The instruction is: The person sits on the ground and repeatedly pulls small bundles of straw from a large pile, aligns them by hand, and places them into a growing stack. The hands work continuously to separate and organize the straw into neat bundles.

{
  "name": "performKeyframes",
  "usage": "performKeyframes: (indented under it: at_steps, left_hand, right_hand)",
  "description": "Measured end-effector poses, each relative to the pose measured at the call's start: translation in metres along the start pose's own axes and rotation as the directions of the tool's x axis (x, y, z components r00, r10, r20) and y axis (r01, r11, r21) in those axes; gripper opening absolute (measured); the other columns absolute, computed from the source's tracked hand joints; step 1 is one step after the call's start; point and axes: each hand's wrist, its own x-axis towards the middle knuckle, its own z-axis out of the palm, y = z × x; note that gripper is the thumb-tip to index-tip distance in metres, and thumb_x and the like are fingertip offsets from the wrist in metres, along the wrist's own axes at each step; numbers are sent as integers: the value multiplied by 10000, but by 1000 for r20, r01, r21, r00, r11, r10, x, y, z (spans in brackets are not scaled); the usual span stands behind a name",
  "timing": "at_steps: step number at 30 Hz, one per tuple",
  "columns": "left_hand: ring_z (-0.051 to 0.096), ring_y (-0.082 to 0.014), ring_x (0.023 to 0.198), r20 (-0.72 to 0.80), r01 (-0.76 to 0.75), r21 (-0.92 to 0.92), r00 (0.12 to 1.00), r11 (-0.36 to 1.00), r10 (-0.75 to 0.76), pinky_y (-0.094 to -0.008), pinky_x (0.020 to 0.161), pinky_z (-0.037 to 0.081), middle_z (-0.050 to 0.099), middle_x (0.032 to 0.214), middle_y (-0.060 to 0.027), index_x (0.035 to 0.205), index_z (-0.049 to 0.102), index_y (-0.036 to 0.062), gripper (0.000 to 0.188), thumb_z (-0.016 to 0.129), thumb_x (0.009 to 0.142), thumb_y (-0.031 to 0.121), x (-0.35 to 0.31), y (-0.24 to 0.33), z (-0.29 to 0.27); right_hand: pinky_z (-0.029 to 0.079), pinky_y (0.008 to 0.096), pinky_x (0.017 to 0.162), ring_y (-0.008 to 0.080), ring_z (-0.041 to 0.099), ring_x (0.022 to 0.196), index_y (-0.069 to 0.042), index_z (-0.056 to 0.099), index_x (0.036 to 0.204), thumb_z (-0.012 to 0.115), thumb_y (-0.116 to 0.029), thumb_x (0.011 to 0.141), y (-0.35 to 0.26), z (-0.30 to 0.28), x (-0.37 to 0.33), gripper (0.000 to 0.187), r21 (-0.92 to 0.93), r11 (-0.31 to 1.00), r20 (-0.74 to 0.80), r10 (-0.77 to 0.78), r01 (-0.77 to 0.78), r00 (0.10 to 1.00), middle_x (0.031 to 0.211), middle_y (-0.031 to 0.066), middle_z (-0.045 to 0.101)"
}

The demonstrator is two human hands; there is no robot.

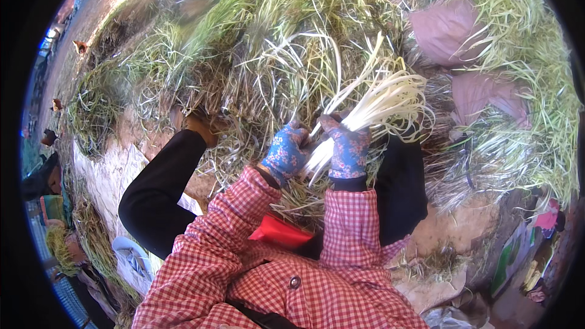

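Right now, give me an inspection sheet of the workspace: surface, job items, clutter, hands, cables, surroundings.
Surface: tan ground, partly covered by loose strands.
Job items: bundle of white stalks, fanning out up and to the right; heap of green strands beyond the hands.
Clutter: red item at the lap; pink scrap toward the right edge.
Hands: right hand closed around the bundle; left hand beside it, fingers curled, grip unclear. Both wear blue floral covers.
Cables: nothing seen.
Surroundings: pinkish cloth at upper right, beside paler green strands; things along the left rim too small to identify.
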Motion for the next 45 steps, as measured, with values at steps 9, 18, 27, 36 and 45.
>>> performKeyframes:
  at_steps: [9,18,27,36,45]
  left_hand:
    - [599,-207,886,130,703,483,531,521,-837,-313,648,518,573,1148,-184,1233,495,45,506,657,796,241,-93,-188,-33]
    - [637,-232,900,49,392,-390,913,833,-406,-329,831,500,663,1034,-100,1135,613,59,368,688,803,198,-10,-38,-79]
    - [598,-83,736,73,224,-870,940,440,-333,-226,672,494,671,854,-49,988,652,-13,180,670,824,57,7,67,-33]
    - [571,-100,728,26,190,-845,948,499,-318,-230,668,479,639,836,-35,994,641,11,181,658,822,66,-35,55,-49]
    - [591,-170,788,-407,-237,-450,913,861,39,-291,719,485,613,862,-79,1006,672,43,181,631,831,69,-8,82,-22]
  right_hand:
    - [450,272,424,171,560,539,-77,504,931,677,91,731,-20,-25,7,314,503,840,-62,-198,202,978,796,122,598]
    - [445,244,474,168,565,589,-70,461,937,625,103,754,-18,-13,7,301,465,870,-48,-159,163,986,815,149,609]
    - [461,264,474,167,562,543,-79,465,942,679,99,726,-13,-12,0,352,274,960,-25,-46,51,999,730,97,594]
    - [436,238,476,138,501,553,-60,482,966,644,56,776,-12,-21,4,275,420,900,0,-129,117,992,822,102,578]
    - [543,330,736,282,603,983,-22,356,1260,701,-110,786,-14,-7,-5,592,370,923,264,-217,110,940,1079,206,595]
